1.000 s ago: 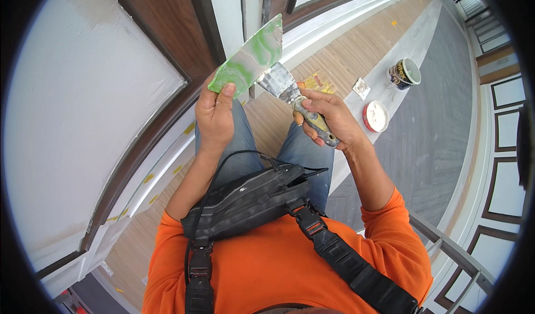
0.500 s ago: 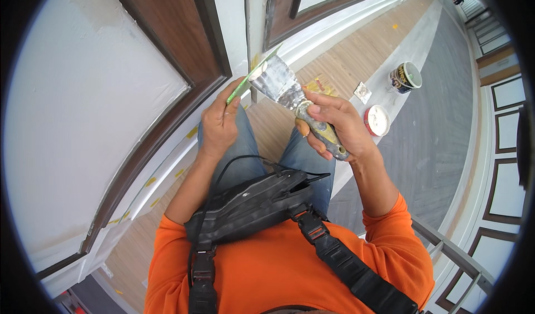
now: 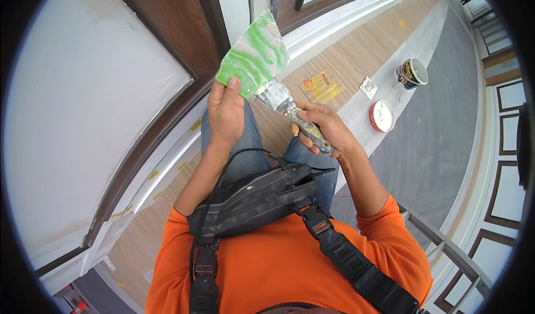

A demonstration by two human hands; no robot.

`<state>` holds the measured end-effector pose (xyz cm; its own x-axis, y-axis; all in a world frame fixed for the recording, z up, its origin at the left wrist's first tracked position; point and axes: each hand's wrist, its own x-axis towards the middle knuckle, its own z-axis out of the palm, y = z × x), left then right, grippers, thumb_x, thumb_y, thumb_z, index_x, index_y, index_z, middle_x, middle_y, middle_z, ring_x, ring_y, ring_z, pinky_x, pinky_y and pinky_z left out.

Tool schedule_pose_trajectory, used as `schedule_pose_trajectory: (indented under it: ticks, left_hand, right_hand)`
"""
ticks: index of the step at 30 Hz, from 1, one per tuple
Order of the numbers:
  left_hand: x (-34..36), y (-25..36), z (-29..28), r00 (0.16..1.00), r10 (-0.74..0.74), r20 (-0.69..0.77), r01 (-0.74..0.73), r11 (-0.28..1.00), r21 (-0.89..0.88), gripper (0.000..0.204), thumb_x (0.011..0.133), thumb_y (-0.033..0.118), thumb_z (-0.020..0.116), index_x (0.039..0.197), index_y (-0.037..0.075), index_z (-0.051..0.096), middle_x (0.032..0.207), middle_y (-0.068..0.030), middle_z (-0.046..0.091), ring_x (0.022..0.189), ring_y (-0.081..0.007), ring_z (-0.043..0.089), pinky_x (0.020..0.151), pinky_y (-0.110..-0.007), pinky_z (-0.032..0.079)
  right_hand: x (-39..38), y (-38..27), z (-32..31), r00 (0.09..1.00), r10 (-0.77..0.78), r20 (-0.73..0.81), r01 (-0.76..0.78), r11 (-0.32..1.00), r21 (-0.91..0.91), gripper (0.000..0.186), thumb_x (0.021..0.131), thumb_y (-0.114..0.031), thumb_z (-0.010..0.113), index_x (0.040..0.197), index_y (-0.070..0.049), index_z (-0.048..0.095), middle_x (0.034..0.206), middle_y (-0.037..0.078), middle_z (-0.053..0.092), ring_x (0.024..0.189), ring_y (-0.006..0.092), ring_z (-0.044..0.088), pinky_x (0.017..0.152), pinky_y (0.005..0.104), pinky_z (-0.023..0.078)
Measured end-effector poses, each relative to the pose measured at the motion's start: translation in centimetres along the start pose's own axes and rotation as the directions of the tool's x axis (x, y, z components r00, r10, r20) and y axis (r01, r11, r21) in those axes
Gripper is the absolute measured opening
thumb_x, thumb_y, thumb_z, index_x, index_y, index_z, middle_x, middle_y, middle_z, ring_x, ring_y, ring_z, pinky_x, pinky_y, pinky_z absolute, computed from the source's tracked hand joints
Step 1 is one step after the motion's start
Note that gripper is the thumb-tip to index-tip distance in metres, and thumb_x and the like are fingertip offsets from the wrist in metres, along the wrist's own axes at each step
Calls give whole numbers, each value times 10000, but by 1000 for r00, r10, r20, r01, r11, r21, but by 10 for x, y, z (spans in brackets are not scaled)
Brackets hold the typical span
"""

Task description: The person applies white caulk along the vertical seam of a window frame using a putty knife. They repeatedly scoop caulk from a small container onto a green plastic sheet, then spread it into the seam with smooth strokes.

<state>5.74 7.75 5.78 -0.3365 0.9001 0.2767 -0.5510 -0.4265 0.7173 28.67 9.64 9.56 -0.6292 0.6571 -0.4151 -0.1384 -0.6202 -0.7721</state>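
My left hand [image 3: 225, 116] pinching a white-streaked green spreader [image 3: 253, 53], my right hand [image 3: 330, 129] curled round a scraper [image 3: 275, 95] smeared white

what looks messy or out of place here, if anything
No clear spill shows. The putty knife in the right hand looks messy: whitish residue coats its blade, and smears reach its handle. A yellow packet also lies loose on the wood-look floor, rather like stray litter.

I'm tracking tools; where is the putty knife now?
In the head view, the putty knife is just right of centre in the right hand, its blade at the lower-right edge of the green spreader in the left hand.
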Motion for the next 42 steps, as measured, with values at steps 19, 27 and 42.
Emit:
schedule_pose_trajectory:
  ticks: [19, 27, 42]
  left_hand:
    - [11, 16, 20, 994, 75, -74, -82, 993, -90, 343, 1060, 119, 518, 1387, 14, 513, 1335, -101, 604, 1267, -234, 560, 1099, -440, 442]
    - [-17, 4, 9, 979, -98, -178, 103, 994, 22, 299, 1040, 77, 541, 1314, -41, 560, 1261, -179, 642, 1136, -291, 667, 1023, -490, 547]
    - [-21, 0, 23, 990, -60, -129, 68, 996, 57, 437, 998, 54, 585, 1414, -20, 471, 1374, -205, 573, 1252, -352, 597, 1069, -531, 497]
  right_hand:
    - [9, 15, -16, 986, -89, 143, 56, 974, 218, 581, 1005, -217, 562, 1499, 29, 383, 846, 128, 615, 482, 131, 560, 334, 224, 436]
    - [9, 40, 6, 970, -220, 103, 150, 877, 457, 520, 1028, -246, 540, 1481, -56, 368, 946, 98, 607, 565, 137, 555, 401, 244, 456]
    - [-1, 25, 21, 982, -175, 68, 151, 951, 271, 514, 1038, -227, 535, 1499, -70, 371, 900, 105, 604, 566, 158, 579, 413, 257, 451]
